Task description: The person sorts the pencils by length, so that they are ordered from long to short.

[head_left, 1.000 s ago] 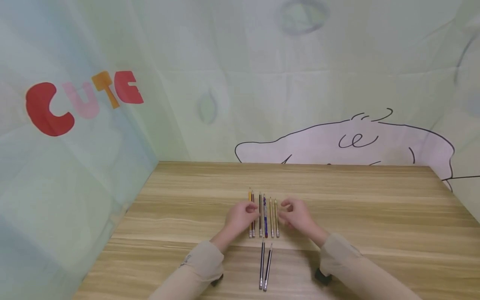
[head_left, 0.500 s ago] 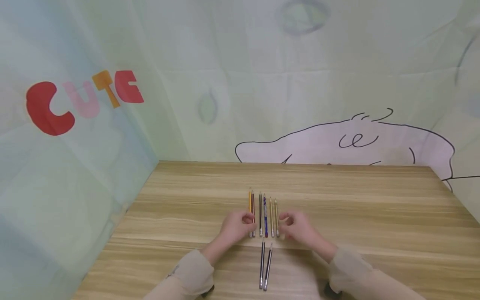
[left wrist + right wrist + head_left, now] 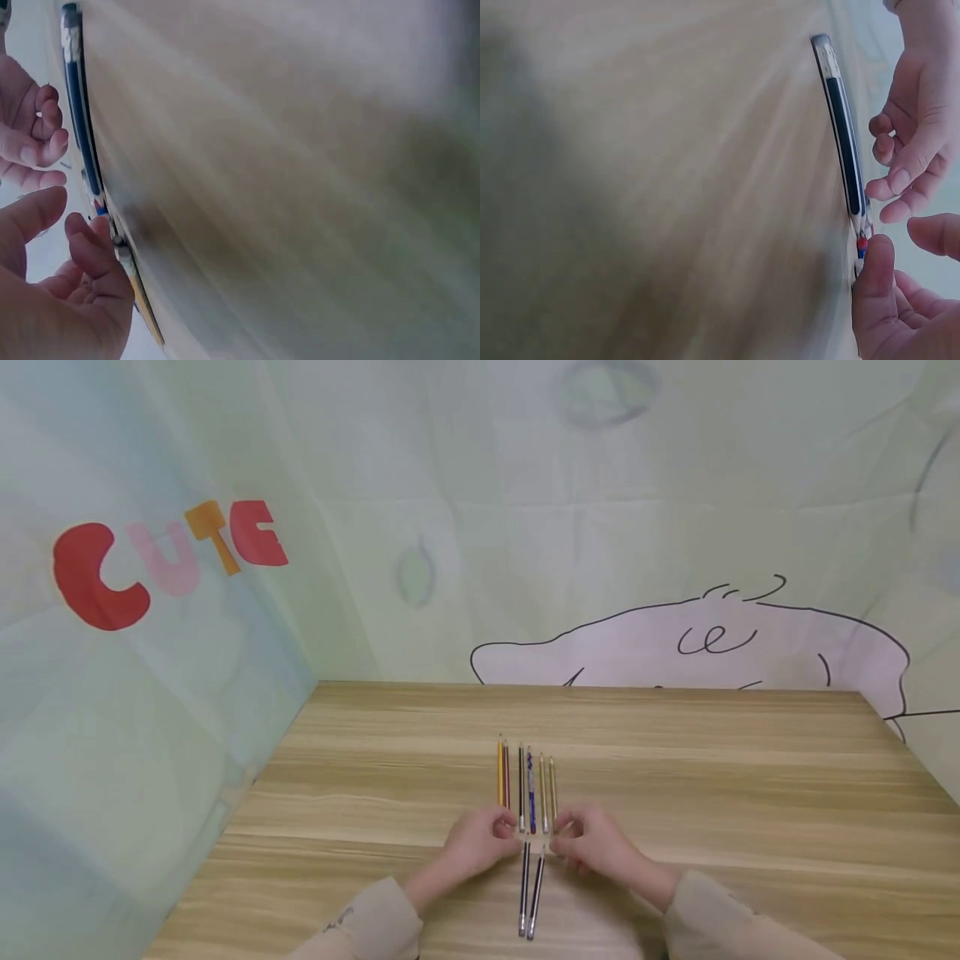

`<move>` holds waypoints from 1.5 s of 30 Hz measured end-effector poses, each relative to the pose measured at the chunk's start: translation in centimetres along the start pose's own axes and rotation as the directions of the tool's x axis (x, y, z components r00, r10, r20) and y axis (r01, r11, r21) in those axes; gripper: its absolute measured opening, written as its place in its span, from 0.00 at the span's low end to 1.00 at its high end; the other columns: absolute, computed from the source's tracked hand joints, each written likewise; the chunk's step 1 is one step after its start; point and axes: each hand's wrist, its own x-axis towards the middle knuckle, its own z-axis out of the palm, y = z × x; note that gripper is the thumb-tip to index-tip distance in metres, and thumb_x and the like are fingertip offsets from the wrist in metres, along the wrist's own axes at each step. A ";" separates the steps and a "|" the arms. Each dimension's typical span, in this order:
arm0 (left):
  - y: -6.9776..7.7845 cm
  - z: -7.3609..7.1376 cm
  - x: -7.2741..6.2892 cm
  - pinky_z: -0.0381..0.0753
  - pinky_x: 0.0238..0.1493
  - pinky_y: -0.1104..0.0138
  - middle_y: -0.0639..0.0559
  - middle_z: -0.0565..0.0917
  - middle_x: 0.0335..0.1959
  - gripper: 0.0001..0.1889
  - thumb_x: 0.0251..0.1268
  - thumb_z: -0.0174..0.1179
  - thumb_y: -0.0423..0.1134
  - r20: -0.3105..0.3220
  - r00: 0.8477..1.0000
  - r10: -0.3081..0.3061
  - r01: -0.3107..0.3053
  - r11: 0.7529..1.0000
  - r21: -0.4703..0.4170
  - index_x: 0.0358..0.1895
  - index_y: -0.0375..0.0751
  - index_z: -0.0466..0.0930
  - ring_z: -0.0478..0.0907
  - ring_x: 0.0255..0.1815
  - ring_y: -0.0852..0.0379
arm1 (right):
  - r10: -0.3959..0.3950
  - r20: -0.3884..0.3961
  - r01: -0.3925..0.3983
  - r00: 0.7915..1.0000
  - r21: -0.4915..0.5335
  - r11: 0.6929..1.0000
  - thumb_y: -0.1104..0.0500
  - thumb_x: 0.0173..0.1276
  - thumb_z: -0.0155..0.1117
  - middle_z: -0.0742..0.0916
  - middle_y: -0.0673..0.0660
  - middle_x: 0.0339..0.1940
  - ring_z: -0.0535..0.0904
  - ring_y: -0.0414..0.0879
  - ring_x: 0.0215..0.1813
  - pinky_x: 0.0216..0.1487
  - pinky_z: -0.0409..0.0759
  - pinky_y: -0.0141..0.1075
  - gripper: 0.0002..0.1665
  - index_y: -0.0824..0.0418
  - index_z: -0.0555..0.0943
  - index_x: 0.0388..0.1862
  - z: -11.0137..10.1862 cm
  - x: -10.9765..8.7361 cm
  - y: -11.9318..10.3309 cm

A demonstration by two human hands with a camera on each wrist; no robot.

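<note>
My left hand (image 3: 480,842) hovers low over the table with fingers bent, thumb and fingertips apart, by the eraser ends of a yellow pencil (image 3: 500,768) and a dark red pencil (image 3: 507,777), which it hides. Across from it, my right hand (image 3: 600,843) is posed alike beside the lower end of a gold pencil (image 3: 553,781). Between them lie a black pencil (image 3: 521,781), a blue patterned pencil (image 3: 531,777) and another gold pencil (image 3: 543,789). Two dark striped pencils, the left one (image 3: 523,893) and the slightly slanted right one (image 3: 536,893), have their tips between my hands. Neither hand holds anything.
The wood-grain table (image 3: 712,760) reaches back to a pale printed curtain (image 3: 480,527) along its rear and left sides. Coloured letters are printed on the left part, a line-drawn animal at the back.
Both hands have slid toward me, from beside the upper row of pencils to its eraser ends and the tips of the nearer pair. The pencils lie where they were.
</note>
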 end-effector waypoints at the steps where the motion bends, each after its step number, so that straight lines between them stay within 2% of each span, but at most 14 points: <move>1: 0.0 0.1 -0.1 0.74 0.30 0.71 0.53 0.78 0.28 0.14 0.45 0.64 0.38 0.006 1.000 0.005 -0.005 1.000 0.009 0.38 0.39 0.77 0.72 0.29 0.61 | -0.002 0.007 0.002 1.000 -0.001 1.000 0.64 0.52 0.62 0.81 0.57 0.22 0.74 0.43 0.19 0.18 0.75 0.32 0.17 0.71 0.73 0.40 0.1 -0.1 0.0; 4: 0.1 0.5 -0.3 0.73 0.28 0.72 0.55 0.77 0.26 0.14 0.45 0.64 0.38 0.024 1.000 0.020 -0.021 0.999 0.030 0.37 0.39 0.77 0.72 0.27 0.61 | -0.002 0.018 0.002 1.000 -0.009 1.000 0.63 0.52 0.62 0.80 0.56 0.20 0.72 0.42 0.17 0.17 0.74 0.32 0.18 0.71 0.73 0.41 0.4 -0.5 0.1; 11: 0.5 1.0 -1.1 0.71 0.23 0.72 0.56 0.76 0.23 0.15 0.45 0.64 0.40 0.051 0.999 0.009 -0.012 0.998 0.062 0.38 0.39 0.76 0.70 0.23 0.63 | -0.006 0.036 0.007 0.999 -0.041 0.999 0.62 0.52 0.63 0.78 0.55 0.16 0.70 0.40 0.14 0.15 0.72 0.31 0.17 0.70 0.73 0.38 1.0 -0.8 0.5; 21: 0.8 1.9 -1.7 0.68 0.17 0.73 0.58 0.72 0.16 0.20 0.42 0.66 0.44 0.036 0.999 -0.002 -0.003 0.991 0.133 0.40 0.39 0.75 0.67 0.16 0.63 | -0.019 0.013 0.020 1.000 -0.094 0.995 0.61 0.49 0.65 0.78 0.52 0.15 0.70 0.40 0.14 0.14 0.72 0.31 0.20 0.70 0.73 0.39 2.1 -0.7 0.7; 27: 0.7 2.0 -1.7 0.66 0.18 0.73 0.58 0.74 0.18 0.20 0.41 0.66 0.47 0.019 1.000 0.007 -0.010 0.984 0.177 0.38 0.40 0.75 0.67 0.16 0.64 | -0.032 -0.013 0.030 0.999 -0.157 0.987 0.59 0.48 0.66 0.77 0.51 0.14 0.69 0.39 0.12 0.12 0.70 0.29 0.22 0.70 0.73 0.39 2.4 -0.5 0.6; 34: 0.8 1.9 -1.8 0.67 0.18 0.73 0.58 0.73 0.17 0.21 0.41 0.66 0.48 0.018 1.000 0.016 -0.020 0.980 0.196 0.38 0.40 0.75 0.67 0.16 0.64 | -0.050 -0.029 0.041 0.998 -0.248 0.968 0.55 0.46 0.69 0.76 0.50 0.13 0.70 0.39 0.13 0.13 0.69 0.28 0.25 0.69 0.73 0.37 2.7 -0.5 0.5; 41: 0.8 1.8 -1.9 0.64 0.18 0.73 0.60 0.71 0.16 0.21 0.41 0.66 0.50 0.004 0.999 0.048 -0.048 0.966 0.256 0.37 0.42 0.75 0.65 0.16 0.65 | -0.094 -0.059 0.068 0.994 -0.337 0.939 0.51 0.43 0.71 0.75 0.49 0.14 0.69 0.38 0.17 0.17 0.68 0.29 0.23 0.65 0.73 0.30 2.9 -0.6 0.3; 45: 0.8 1.7 -1.8 0.63 0.18 0.73 0.60 0.71 0.15 0.19 0.40 0.66 0.47 0.004 0.998 0.059 -0.058 0.964 0.259 0.37 0.42 0.75 0.65 0.16 0.65 | -0.108 -0.062 0.077 0.992 -0.378 0.923 0.52 0.42 0.71 0.74 0.49 0.15 0.67 0.39 0.18 0.19 0.67 0.29 0.22 0.64 0.73 0.29 3.0 -0.6 0.2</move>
